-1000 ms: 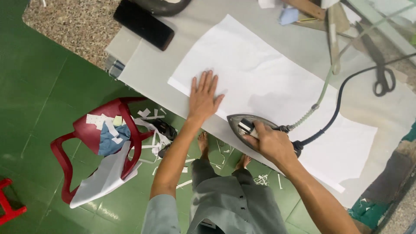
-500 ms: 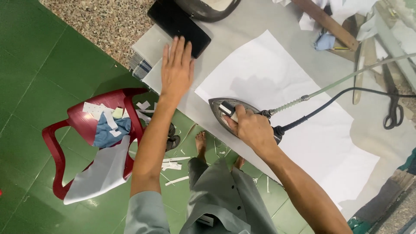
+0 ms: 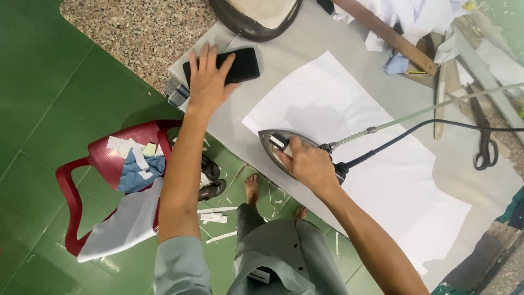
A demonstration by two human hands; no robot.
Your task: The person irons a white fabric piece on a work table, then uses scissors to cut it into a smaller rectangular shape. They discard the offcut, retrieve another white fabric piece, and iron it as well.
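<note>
A large white sheet of fabric lies flat on the grey table. My right hand grips the handle of a grey steam iron that rests on the sheet's near edge, with a black cord and a grey hose running off to the right. My left hand lies on a black phone at the table's left corner, fingers spread over it.
Black scissors and a wooden stick lie at the table's far right. A dark curved object sits at the top. A red plastic chair with cloth scraps stands on the green floor beside sandals.
My left hand has moved from the white sheet leftward to the black phone and now rests on it. The iron stays on the sheet in my right hand.
</note>
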